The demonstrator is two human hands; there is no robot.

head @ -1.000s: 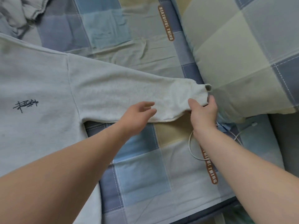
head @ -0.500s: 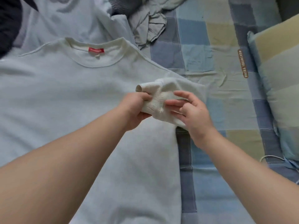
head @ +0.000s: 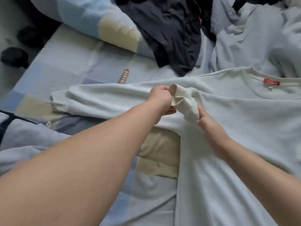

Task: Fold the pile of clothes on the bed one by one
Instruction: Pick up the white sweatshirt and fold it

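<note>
Sleeve fold on the pale sweatshirt (head: 236, 121), spread flat on the bed (head: 65, 62), centre-right of frame.
Left hand (head: 160, 98) and right hand (head: 210, 126) sit close together, both gripping the ribbed cuff (head: 184, 101) mid-frame. Best bet: lay the cuff flat across the chest, sleeve straight, and smooth wrinkles before releasing. Dark clothes (head: 171, 30) wait at top.

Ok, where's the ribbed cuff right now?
Head view, centre: the cuff is held between the left hand and right hand, over the sweatshirt, left of the red label.
</note>
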